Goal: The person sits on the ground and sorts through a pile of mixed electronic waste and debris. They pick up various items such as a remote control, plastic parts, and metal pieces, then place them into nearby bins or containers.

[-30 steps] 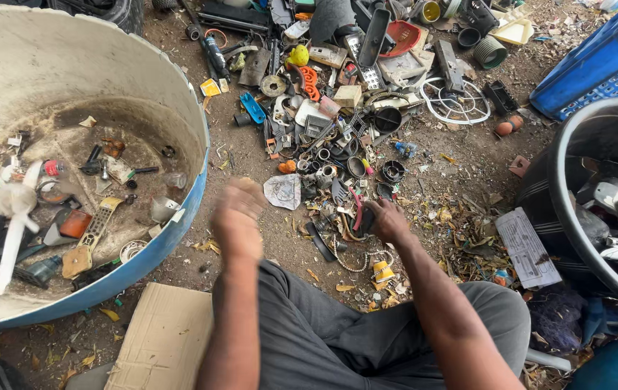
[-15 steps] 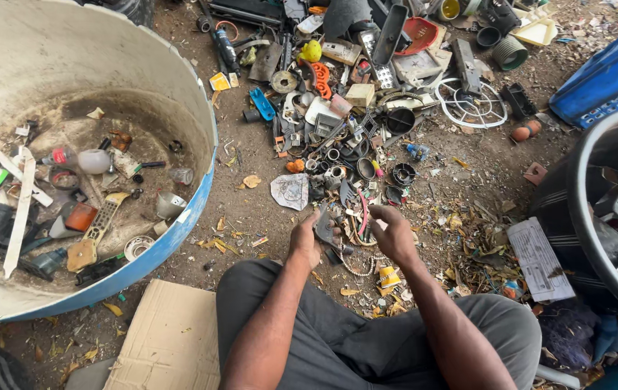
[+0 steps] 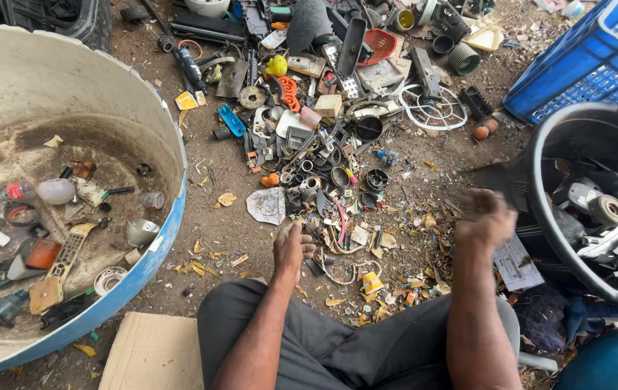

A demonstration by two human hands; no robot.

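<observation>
At far left the basin [image 3: 173,217] holds sorted odds and ends. Your left hand [image 3: 291,249] is down at the near edge of the scrap pile [image 3: 323,180], with its fingers curled narrow over small bits and a loop of cord. I can't tell whether they grip anything.

By the look of it you're mid-sort, at the step of picking and dropping. Your right hand [image 3: 484,217] is raised just beside the tub [image 3: 538,209] and is blurred. Its fingers look bunched, but open or holding is not clear.

Any next pick calls for a firm pinch on one piece, kept clear of the tangled cord.

A dark smear [image 3: 495,177] above that hand is unreadable. The tub and the crate [image 3: 576,72] run out of view.
</observation>
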